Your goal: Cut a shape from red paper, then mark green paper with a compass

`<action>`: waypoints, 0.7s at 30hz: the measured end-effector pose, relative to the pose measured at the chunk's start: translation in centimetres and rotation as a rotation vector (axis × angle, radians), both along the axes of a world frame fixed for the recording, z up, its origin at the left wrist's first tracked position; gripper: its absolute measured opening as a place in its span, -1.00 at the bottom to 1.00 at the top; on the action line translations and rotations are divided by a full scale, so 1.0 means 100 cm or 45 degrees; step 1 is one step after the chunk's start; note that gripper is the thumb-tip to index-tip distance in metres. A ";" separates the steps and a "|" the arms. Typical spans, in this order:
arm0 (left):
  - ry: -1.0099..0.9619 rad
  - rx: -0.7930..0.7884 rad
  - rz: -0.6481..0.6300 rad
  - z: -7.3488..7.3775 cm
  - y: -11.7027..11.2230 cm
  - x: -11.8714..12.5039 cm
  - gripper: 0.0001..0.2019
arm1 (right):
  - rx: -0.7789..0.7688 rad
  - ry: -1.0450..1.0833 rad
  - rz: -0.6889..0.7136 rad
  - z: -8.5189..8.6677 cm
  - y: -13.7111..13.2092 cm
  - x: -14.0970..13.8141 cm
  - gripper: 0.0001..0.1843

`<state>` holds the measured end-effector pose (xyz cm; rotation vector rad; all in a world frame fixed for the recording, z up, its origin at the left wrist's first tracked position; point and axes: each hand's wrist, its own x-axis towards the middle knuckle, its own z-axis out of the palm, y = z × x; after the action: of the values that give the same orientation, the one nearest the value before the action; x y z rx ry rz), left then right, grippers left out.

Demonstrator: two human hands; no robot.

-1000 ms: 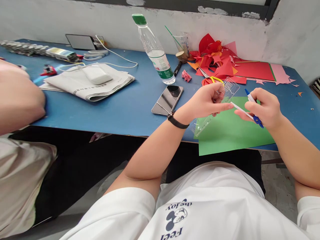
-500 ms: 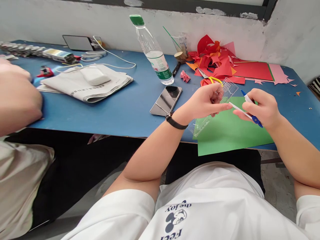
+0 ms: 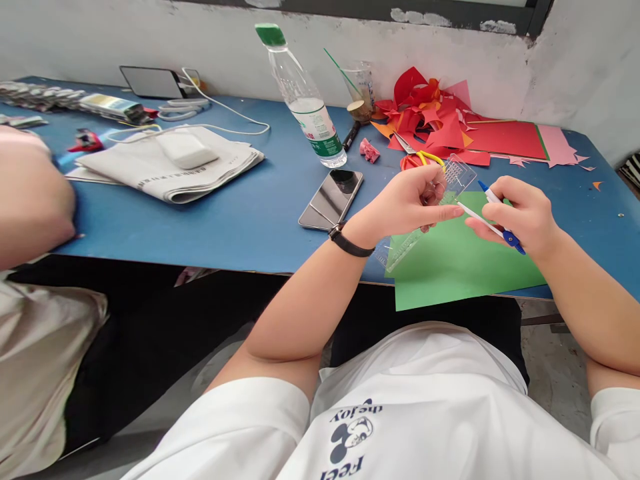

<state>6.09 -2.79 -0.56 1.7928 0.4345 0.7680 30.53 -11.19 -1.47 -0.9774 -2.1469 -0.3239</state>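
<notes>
My left hand (image 3: 410,203) is closed on a clear plastic ruler (image 3: 457,175), held tilted just above a green paper sheet (image 3: 460,267) that overhangs the table's front edge. A black band sits on that wrist. My right hand (image 3: 525,217) grips a white pen with blue ends (image 3: 493,197). The pen's white tip points left and meets my left fingertips. Both hands hover close together over the green sheet.
On the blue table (image 3: 240,213) lie a phone (image 3: 331,198), a water bottle (image 3: 305,100), folded newspaper (image 3: 165,167), yellow-handled scissors (image 3: 430,159), red and orange paper scraps (image 3: 430,117) and a plastic cup (image 3: 361,83). Another person's arm (image 3: 30,193) rests at the left.
Almost nothing differs; the view has drifted slightly and the person's arm at the left has shifted a little. My hands keep the same hold.
</notes>
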 end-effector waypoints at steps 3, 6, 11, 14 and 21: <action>-0.004 -0.005 -0.006 0.000 0.000 0.000 -0.32 | 0.000 0.014 0.013 -0.002 0.000 0.000 -0.49; 0.005 -0.007 -0.003 0.000 0.001 -0.001 -0.33 | -0.044 0.028 -0.028 -0.003 0.000 0.001 -0.50; 0.030 0.007 0.001 -0.001 0.001 -0.001 -0.35 | -0.036 -0.018 -0.021 -0.003 0.000 0.002 -0.52; 0.035 0.018 0.006 0.000 0.000 -0.001 -0.37 | 0.014 -0.007 0.022 -0.003 0.001 0.002 -0.55; 0.035 0.018 0.022 -0.001 0.001 -0.001 -0.36 | -0.047 -0.004 -0.013 -0.002 0.000 0.001 -0.53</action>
<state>5.99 -2.72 -0.63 1.8162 0.4641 0.7611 30.63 -11.16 -1.68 -1.0097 -2.1582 -0.2922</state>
